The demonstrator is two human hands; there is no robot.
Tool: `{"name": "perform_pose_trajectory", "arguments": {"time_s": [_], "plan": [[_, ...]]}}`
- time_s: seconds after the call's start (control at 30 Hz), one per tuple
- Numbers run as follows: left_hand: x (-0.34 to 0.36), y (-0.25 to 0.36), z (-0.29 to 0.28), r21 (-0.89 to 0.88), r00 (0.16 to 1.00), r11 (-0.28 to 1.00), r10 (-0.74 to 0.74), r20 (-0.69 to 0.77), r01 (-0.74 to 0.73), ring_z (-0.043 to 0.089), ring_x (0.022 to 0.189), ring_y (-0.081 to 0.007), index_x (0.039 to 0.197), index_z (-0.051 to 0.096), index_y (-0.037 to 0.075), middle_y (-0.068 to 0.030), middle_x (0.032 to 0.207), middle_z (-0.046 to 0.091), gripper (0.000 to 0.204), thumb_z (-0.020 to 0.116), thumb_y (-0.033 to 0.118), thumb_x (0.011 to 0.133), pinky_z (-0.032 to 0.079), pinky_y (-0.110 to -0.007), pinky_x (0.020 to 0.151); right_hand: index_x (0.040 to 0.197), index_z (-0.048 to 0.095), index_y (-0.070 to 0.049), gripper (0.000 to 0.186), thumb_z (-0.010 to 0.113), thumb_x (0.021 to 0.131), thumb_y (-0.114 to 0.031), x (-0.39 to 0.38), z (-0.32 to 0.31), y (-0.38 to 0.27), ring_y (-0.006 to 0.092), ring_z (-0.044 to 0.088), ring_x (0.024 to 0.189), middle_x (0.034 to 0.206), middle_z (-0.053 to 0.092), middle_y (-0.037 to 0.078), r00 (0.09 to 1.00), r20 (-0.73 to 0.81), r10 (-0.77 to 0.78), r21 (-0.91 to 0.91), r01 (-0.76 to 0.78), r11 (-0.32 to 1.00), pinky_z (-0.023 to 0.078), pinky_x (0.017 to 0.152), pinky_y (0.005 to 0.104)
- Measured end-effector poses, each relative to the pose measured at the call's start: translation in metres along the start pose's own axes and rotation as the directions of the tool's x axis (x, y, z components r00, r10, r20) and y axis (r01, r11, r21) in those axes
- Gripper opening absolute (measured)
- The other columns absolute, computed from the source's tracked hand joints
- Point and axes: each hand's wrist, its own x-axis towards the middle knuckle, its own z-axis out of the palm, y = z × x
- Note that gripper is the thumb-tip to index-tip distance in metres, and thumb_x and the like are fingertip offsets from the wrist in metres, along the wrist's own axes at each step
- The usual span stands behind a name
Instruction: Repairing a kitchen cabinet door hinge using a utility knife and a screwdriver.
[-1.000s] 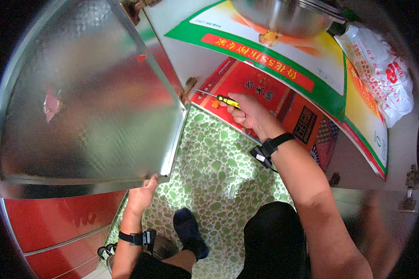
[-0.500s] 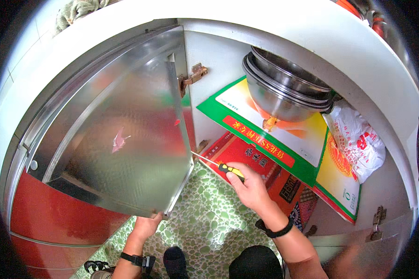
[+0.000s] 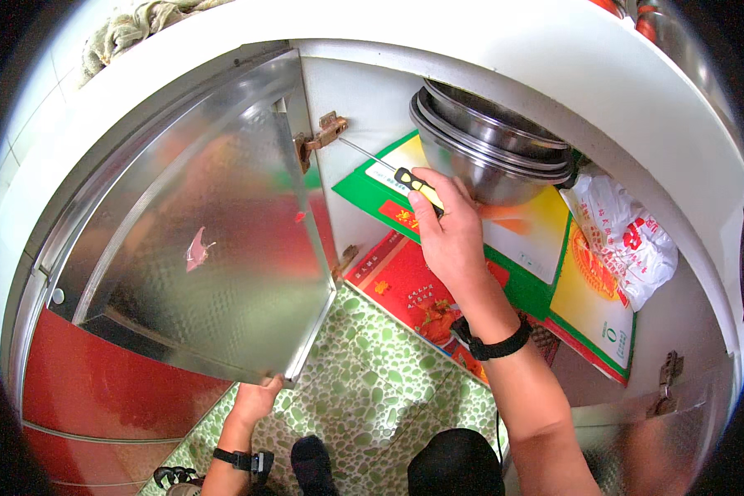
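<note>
My right hand [image 3: 453, 227] is closed round the yellow and black handle of a screwdriver [image 3: 413, 183]. The thin shaft points up and left, its tip close to the rusty upper hinge [image 3: 326, 132] of the open cabinet door [image 3: 215, 240]; whether it touches cannot be made out. A lower hinge [image 3: 345, 260] shows partly behind the door's edge. My left hand [image 3: 256, 398] grips the bottom corner of the silvery door, with its fingers partly hidden by the panel.
Stacked steel bowls [image 3: 504, 157] stand inside the cabinet on green and yellow cardboard [image 3: 537, 240]. A red printed box or sheet [image 3: 405, 289] lies beneath. To the right are a white plastic bag [image 3: 624, 236] and another hinge [image 3: 666, 380]. The white countertop [image 3: 438, 41] curves overhead.
My right hand has moved up and deeper into the cabinet, taking the screwdriver tip from near the lower hinge to the upper one. My left hand stays on the door's corner.
</note>
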Motion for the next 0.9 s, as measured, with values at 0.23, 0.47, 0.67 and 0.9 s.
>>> {"name": "perform_pose_trajectory", "arguments": {"time_s": [0.23, 0.47, 0.67, 0.9], "plan": [[0.005, 0.017, -0.002, -0.244, 0.975, 0.946, -0.223, -0.016, 0.213, 0.066, 0.104, -0.0386, 0.111, 0.072, 0.011, -0.0149, 0.108, 0.072, 0.022, 0.059, 0.023, 0.099, 0.051, -0.048, 0.094, 0.123, 0.065, -0.004, 0.027, 0.066, 0.097, -0.01, -0.007, 0.003, -0.003, 0.0387, 0.066, 0.103, 0.11, 0.067, 0.02, 1.0, -0.005, 0.011, 0.034, -0.011, 0.999, 0.052, 0.09, 0.0424], [0.008, 0.019, -0.002, -0.321, 0.966, 0.917, -0.257, -0.016, 0.239, 0.067, 0.103, -0.0387, 0.108, 0.072, 0.01, -0.0155, 0.108, 0.072, 0.022, 0.057, 0.025, 0.102, 0.051, -0.046, 0.093, 0.124, 0.064, -0.004, 0.028, 0.066, 0.097, -0.011, -0.005, 0.004, -0.002, 0.0384, 0.066, 0.105, 0.111, 0.067, 0.02, 1.0, -0.023, 0.017, 0.025, -0.017, 1.0, 0.052, 0.091, 0.0421], [0.006, 0.012, -0.004, -0.443, 0.964, 0.863, -0.265, 0.011, 0.243, 0.065, 0.096, -0.0327, 0.115, 0.064, -0.005, -0.0186, 0.108, 0.071, 0.027, 0.067, 0.013, 0.095, 0.051, -0.042, 0.089, 0.124, 0.065, -0.005, 0.028, 0.067, 0.096, -0.011, -0.004, 0.005, -0.003, 0.0388, 0.066, 0.103, 0.109, 0.067, 0.02, 1.0, -0.024, 0.004, 0.017, -0.004, 1.0, 0.052, 0.089, 0.0428], [0.015, 0.038, -0.022, -0.47, 0.921, 0.801, -0.383, 0.074, 0.37, 0.064, 0.104, -0.0427, 0.113, 0.069, 0.004, -0.0209, 0.108, 0.07, 0.025, 0.06, 0.024, 0.102, 0.049, -0.045, 0.095, 0.124, 0.065, -0.005, 0.031, 0.068, 0.094, -0.005, -0.007, 0.003, -0.005, 0.0374, 0.067, 0.098, 0.107, 0.063, 0.018, 0.999, 0.006, -0.033, 0.01, 0.033, 0.999, 0.053, 0.084, 0.0428]]}}
